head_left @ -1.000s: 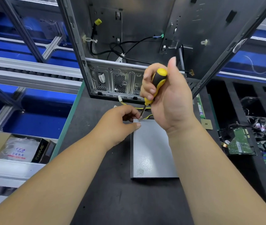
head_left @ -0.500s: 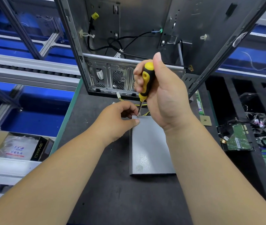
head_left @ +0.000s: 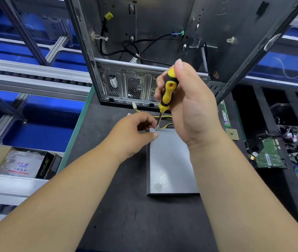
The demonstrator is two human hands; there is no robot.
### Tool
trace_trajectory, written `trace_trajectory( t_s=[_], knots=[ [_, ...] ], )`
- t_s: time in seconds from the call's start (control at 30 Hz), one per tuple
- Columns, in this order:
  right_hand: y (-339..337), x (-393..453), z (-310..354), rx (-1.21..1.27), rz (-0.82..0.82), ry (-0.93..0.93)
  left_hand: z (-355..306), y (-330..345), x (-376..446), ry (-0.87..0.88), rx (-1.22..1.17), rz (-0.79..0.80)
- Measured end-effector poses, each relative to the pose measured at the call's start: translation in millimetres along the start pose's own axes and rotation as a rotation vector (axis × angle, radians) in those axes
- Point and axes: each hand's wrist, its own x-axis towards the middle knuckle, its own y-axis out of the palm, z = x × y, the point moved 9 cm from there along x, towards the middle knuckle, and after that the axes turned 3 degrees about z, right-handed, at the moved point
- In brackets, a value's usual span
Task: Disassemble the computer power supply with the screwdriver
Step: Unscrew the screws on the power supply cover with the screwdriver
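Observation:
The grey metal power supply (head_left: 170, 164) lies flat on the dark mat, with yellow and black wires (head_left: 164, 126) coming out of its far end. My right hand (head_left: 190, 106) grips the yellow and black screwdriver (head_left: 168, 90) nearly upright. Its tip sits on the power supply's far left corner. My left hand (head_left: 133, 135) holds that same corner, thumb on the top face and fingers curled over the far edge beside the tip.
An open computer case (head_left: 144, 51) stands just behind the power supply. A green memory stick (head_left: 225, 115) and a small chip (head_left: 232, 134) lie to the right. Circuit boards (head_left: 268, 155) and cables fill the right side. A box (head_left: 26, 164) sits lower left, beyond the mat's edge.
The right hand has turned the screwdriver handle and brought it more upright. The tip stays on the same corner. The left hand has kept its hold.

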Motion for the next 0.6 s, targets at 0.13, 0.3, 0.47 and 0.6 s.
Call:
trace_trajectory(
  t_s=[0.13, 0.3, 0.47, 0.6],
  knots=[
    [0, 3, 2, 0.024, -0.021, 0.019, -1, 0, 0, 0.0, -0.001, -0.001],
    [7, 2, 2, 0.1, 0.011, -0.009, 0, 1, 0, 0.009, -0.029, 0.003],
    [0, -2, 2, 0.023, -0.016, -0.009, 2, 1, 2, 0.006, -0.022, -0.001],
    [-5, -3, 1, 0.009, -0.025, -0.009, 5, 1, 2, -0.007, -0.012, -0.006]
  ],
)
